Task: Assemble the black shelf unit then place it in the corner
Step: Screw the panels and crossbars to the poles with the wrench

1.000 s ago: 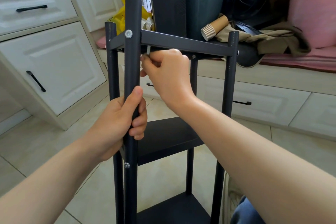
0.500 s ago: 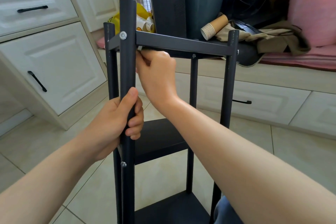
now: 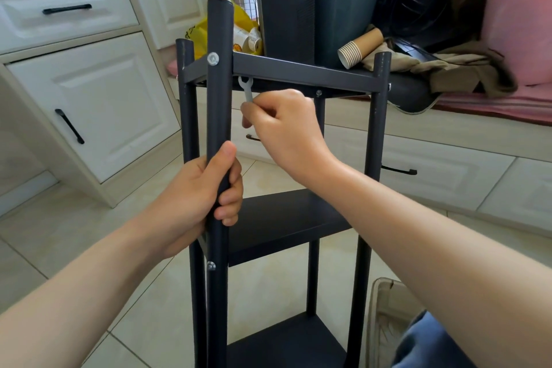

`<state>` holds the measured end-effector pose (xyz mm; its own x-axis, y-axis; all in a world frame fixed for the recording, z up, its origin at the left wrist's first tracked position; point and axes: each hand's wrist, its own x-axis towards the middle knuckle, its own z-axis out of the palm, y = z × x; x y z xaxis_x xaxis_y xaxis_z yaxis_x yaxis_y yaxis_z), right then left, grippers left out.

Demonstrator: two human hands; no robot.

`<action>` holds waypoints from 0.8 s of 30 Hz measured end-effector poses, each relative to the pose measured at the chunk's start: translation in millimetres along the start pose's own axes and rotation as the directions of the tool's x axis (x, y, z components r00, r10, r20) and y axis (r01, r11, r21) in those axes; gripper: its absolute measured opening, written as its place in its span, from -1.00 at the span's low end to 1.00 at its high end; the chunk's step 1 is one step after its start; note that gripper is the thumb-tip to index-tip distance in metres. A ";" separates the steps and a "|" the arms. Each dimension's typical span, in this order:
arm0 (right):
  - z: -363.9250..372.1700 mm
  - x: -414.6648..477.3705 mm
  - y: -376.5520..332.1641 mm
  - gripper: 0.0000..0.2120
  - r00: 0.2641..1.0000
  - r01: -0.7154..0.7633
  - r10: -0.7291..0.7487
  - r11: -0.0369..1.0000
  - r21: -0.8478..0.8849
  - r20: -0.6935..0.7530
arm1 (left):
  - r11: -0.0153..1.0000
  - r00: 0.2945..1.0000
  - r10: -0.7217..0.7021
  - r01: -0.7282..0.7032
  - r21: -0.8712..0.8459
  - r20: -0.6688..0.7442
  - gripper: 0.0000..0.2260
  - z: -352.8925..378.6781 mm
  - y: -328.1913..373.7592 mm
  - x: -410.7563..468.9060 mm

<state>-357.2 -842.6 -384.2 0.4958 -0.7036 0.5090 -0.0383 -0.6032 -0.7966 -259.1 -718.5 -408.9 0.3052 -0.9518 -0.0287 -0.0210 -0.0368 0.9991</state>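
The black shelf unit stands upright on the tiled floor right in front of me, with round posts and several shelves. My left hand grips the near front post at about mid height. A silver bolt head shows on that post at the top shelf's corner. My right hand pinches a small silver flat wrench whose open jaw sits just under the top shelf's front rail, beside the post. What the jaw is on is hidden.
White cabinets with black handles stand at the left. A low bench behind carries a dark bin, stacked paper cups, clothes, a yellow bag and a pink tub. A woven basket sits low at my right.
My right hand has dropped a little below the top rail, so the wrench now shows upright above my fingers. My left hand keeps its grip on the post.
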 end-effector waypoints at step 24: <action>19.5 2.9 -9.8 -0.73 0.995 0.058 -0.053 0.996 0.064 -0.080 | 0.998 0.999 0.006 -0.009 0.054 0.045 -0.56 -6.9 -3.3 -2.1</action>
<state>-338.5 -831.4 -381.3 0.4258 -0.6986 0.5750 0.0460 -0.6179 -0.7849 -253.2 -714.3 -411.9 0.2624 -0.9647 -0.0239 -0.0751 -0.0451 0.9962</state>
